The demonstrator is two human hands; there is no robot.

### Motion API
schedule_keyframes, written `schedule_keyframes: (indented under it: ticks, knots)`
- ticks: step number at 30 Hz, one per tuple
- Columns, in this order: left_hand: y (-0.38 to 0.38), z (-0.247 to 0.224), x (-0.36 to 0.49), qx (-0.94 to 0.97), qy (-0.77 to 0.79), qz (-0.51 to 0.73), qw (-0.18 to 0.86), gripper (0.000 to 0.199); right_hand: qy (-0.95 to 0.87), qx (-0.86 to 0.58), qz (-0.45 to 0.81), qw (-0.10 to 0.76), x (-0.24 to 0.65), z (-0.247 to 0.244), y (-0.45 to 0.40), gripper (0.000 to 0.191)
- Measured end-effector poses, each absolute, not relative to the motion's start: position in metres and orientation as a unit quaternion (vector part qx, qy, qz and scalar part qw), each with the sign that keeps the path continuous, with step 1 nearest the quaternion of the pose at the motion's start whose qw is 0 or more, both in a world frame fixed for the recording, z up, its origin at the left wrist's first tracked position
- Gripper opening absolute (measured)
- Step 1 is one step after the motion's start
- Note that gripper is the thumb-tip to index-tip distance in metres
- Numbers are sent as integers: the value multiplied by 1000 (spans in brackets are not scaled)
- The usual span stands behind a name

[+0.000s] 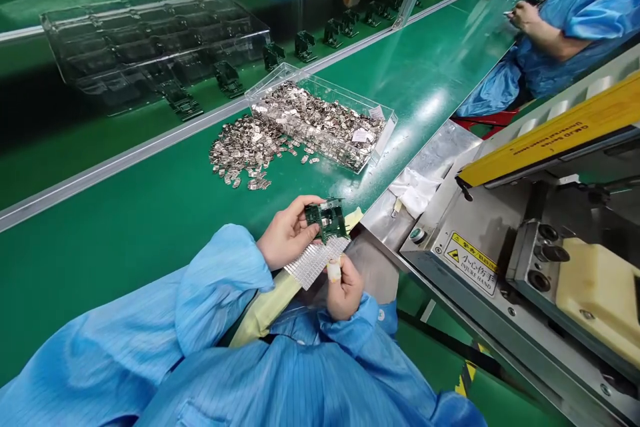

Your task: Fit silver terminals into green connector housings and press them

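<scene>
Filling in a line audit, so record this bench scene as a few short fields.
Left hand: holds a green circuit board
Right hand: at the edge of a silvery gridded sheet; grip unclear; white finger cot
Parts: small metal pieces heaped on the green bench mat, beside a clear plastic tray full of similar pieces
Machine: metal machine with a yellow INJURE HAND warning label
Co-worker: person in blue, seated to the right
</scene>
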State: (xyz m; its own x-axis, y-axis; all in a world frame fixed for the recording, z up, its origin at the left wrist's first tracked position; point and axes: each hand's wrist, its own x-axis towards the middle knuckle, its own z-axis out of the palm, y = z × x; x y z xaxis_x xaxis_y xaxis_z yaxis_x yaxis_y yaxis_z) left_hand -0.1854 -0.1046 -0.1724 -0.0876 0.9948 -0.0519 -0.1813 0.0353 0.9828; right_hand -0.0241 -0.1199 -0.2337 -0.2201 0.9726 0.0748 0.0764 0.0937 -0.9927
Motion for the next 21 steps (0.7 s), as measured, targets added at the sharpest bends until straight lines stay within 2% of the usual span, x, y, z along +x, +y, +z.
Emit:
schedule_keyframes:
  ticks: [14,16,19,21]
  knots:
    - [-101,-170,-186,401,456,583,540,48,-713,-435,491,247,4,-230,-114,18]
    - [-103,-166,-185,388,452,601,533,51,-722,-442,478,234,7,-226,-114,9]
    - [-113,-160,-185,356,452,618,536,52,-709,-464,478,233,17,-210,-112,19]
    - [-125,-157,-187,348,453,618,540,49,-674,-476,500,265,25,-195,-109,12]
